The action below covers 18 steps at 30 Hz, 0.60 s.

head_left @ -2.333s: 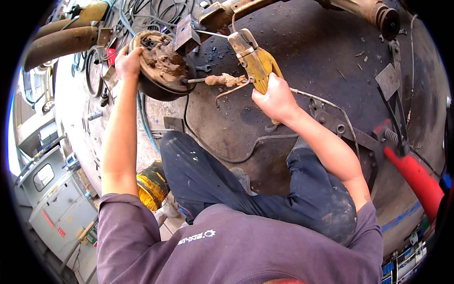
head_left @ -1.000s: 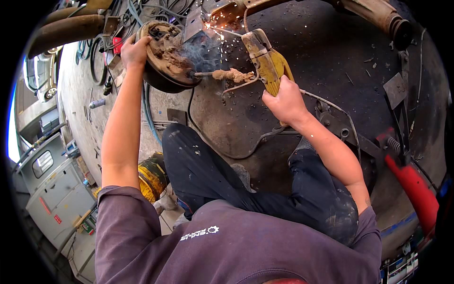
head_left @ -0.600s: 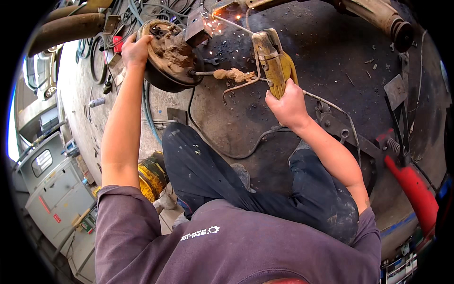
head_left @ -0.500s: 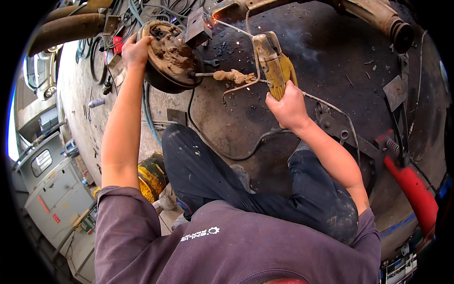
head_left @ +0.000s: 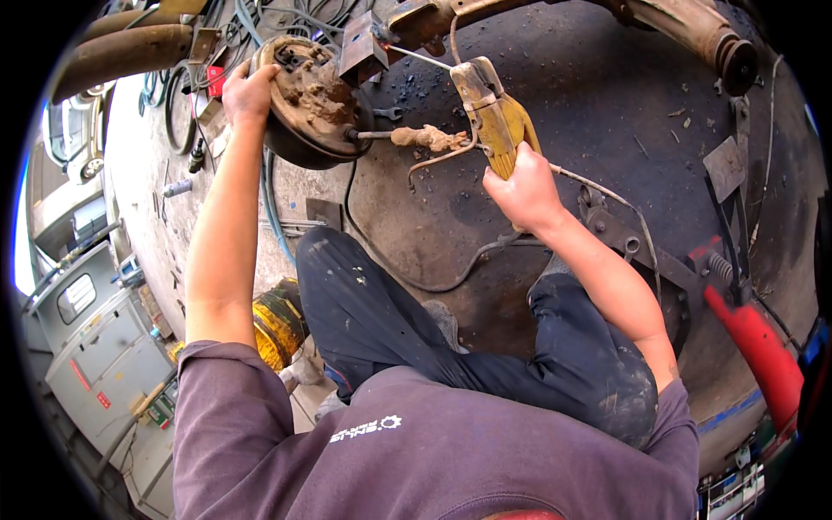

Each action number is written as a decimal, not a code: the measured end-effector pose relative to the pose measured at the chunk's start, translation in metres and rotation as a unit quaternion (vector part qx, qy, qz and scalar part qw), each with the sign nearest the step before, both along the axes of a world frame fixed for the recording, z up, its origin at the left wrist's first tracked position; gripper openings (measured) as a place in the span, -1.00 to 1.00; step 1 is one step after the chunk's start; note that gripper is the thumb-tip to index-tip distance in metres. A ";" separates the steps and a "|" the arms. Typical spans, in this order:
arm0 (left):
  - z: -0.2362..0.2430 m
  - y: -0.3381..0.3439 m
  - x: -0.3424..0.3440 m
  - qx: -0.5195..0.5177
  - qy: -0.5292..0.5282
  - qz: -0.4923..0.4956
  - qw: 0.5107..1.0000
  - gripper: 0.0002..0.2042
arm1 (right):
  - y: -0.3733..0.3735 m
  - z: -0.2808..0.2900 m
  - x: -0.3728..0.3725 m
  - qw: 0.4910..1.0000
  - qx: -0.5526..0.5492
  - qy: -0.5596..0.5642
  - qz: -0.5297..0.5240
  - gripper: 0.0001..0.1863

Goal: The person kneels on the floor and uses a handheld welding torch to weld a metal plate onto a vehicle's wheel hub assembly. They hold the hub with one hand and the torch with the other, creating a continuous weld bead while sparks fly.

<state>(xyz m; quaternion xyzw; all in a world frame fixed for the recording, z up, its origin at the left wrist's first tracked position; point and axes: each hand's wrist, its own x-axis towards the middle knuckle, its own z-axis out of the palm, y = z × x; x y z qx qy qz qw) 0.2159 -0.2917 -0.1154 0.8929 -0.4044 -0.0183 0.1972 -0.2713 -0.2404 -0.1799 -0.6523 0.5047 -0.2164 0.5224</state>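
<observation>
My left hand grips the rim of a rusty, mud-caked brake drum. A steel rod with a crusted lump runs right from it. My right hand is closed around a worn yellow electrode holder. Its thin electrode reaches up-left to the corner of a square metal bracket, beside a rusty axle beam, where a small orange glow shows. A wrench lies on the floor behind the drum.
Tangled cables and hoses lie top left, near brown tubes. My crossed legs are below, a yellow coiled object beside the left knee. A red jack handle and steel linkage stand right; a grey cabinet stands left.
The sparks and smoke at the bracket have died down to a small glow. My right hand and the holder have shifted slightly up-left since half a second ago; my left hand stays on the drum.
</observation>
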 end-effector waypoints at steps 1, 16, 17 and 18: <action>0.000 0.000 0.000 0.001 -0.003 -0.003 1.000 -0.25 | 0.000 0.000 0.001 1.000 0.007 0.002 0.001 -0.58; -0.004 0.002 0.001 -0.015 0.030 0.003 0.999 -0.25 | 0.002 -0.003 -0.001 1.000 -0.013 -0.004 0.019 -0.59; -0.005 -0.001 0.000 -0.010 0.025 0.004 1.000 -0.25 | 0.002 -0.003 0.000 1.000 -0.017 0.003 0.013 -0.59; -0.004 -0.001 0.001 -0.004 0.018 0.006 1.000 -0.26 | 0.001 -0.003 0.002 1.000 -0.022 0.009 0.007 -0.59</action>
